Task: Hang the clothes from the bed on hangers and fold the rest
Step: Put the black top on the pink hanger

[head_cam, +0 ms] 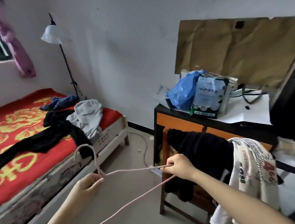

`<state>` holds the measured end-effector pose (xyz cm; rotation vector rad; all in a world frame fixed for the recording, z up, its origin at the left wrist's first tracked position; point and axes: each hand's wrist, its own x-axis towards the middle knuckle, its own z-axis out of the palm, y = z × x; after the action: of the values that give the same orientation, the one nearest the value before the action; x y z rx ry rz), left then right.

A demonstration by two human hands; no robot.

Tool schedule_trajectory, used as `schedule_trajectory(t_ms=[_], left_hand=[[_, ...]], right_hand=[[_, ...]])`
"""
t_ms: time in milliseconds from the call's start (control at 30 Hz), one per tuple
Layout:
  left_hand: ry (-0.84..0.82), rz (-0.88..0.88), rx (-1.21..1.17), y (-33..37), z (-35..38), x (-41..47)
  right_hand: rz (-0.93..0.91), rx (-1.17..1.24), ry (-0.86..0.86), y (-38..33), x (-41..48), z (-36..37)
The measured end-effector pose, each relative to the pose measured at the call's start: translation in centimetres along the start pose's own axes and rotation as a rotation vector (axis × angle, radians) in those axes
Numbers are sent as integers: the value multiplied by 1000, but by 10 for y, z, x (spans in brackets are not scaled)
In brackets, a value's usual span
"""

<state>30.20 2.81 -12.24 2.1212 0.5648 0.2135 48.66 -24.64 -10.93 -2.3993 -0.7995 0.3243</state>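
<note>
Pink hanger (130, 170): hook upright, curling toward bed (6, 126); shoulder arm level, running away from bed. Left hand (89, 184) pinches neck; right hand (180, 165) fingers clenched round shoulder end.

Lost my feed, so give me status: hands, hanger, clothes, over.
Left hand pinches pink hanger at neck, right hand grips its end. Hanger bare; black garment, grey garment, blue garment on bed. Nothing seen blocking.
</note>
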Motion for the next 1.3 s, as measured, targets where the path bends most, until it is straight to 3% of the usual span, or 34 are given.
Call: schedule_trajectory(t_ms=[167, 500, 867, 1300], left_hand=[[-21, -75, -264, 18, 36, 43], [-69, -82, -238, -12, 44, 119], [-3, -53, -241, -72, -77, 206], [277, -288, -255, -181, -179, 281]], right_hand=[[64, 20, 20, 26, -10, 6], [204, -80, -61, 17, 19, 28], [195, -118, -156, -79, 165, 89], [-46, -119, -431, -171, 349, 172]])
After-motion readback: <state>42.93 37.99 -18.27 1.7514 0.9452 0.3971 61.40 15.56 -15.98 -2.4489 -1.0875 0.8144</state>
